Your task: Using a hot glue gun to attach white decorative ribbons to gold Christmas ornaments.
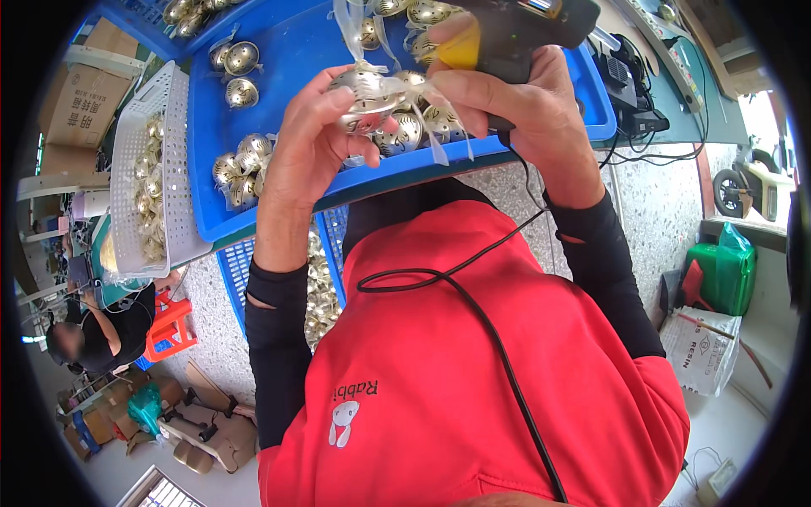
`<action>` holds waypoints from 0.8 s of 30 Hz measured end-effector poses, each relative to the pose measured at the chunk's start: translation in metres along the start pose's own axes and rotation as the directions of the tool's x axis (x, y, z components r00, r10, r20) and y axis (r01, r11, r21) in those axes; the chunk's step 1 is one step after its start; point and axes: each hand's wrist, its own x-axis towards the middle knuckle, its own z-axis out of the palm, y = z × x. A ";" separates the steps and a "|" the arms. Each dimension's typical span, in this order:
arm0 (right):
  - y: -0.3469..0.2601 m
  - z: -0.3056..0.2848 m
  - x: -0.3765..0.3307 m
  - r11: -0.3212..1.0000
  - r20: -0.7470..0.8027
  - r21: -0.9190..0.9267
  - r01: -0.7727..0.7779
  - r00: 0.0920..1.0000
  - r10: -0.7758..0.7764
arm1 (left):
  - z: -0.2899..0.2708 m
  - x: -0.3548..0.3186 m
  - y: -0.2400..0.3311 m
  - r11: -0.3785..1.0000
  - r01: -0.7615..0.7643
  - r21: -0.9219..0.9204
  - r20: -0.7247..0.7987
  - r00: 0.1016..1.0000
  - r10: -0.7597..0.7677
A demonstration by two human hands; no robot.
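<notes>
My left hand point(311, 139) grips a shiny silver-gold bell-shaped ornament point(365, 103) with a pale ribbon bow point(422, 93) on it, held up over a blue tray point(279, 68). My right hand point(528, 106) holds a black and yellow glue gun point(507, 34), its fingers also touching the ribbon right beside the ornament. A black cord point(498, 338) runs from the gun down across my red top. Several more ornaments point(241, 160) lie in the tray under the hands.
A white perforated basket point(144, 169) of ornaments stands left of the tray, another blue crate point(325, 279) below it. Another person point(93, 334) sits at lower left by a red stool point(169, 325). A green bag point(722, 275) and sacks lie at right; cardboard boxes point(80, 101) at upper left.
</notes>
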 end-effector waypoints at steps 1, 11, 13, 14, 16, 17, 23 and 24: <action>0.000 0.002 0.002 1.000 0.018 -0.027 0.004 1.000 -0.003 | -0.002 0.000 -0.002 0.992 0.035 -0.121 0.046 0.998 -0.029; 0.007 0.004 0.013 0.996 0.054 -0.076 0.041 0.998 -0.037 | 0.012 -0.007 -0.006 1.000 0.020 -0.021 0.023 1.000 -0.019; 0.034 -0.008 0.031 0.874 0.179 -0.161 0.459 0.884 -0.432 | 0.017 -0.004 -0.004 0.998 0.033 0.044 0.012 0.999 -0.033; 0.035 -0.006 0.038 0.583 0.331 -0.177 0.793 0.606 -0.724 | 0.018 -0.004 -0.005 0.999 0.030 0.023 -0.020 0.999 -0.029; 0.025 -0.002 0.021 0.829 0.209 -0.292 0.477 0.878 -0.431 | 0.017 -0.004 -0.007 1.000 0.028 0.001 -0.054 0.998 -0.028; 0.018 0.000 0.015 0.933 0.049 -0.352 0.081 0.997 -0.068 | 0.016 -0.003 -0.008 1.000 0.005 0.002 -0.075 0.997 -0.005; 0.028 0.003 0.015 0.917 0.039 -0.395 0.047 0.999 -0.034 | 0.023 0.000 -0.014 0.999 -0.028 -0.043 -0.213 0.977 0.019; 0.030 0.003 0.015 0.918 0.042 -0.395 0.047 0.999 -0.032 | 0.023 0.001 -0.015 0.998 -0.040 -0.058 -0.217 0.976 0.026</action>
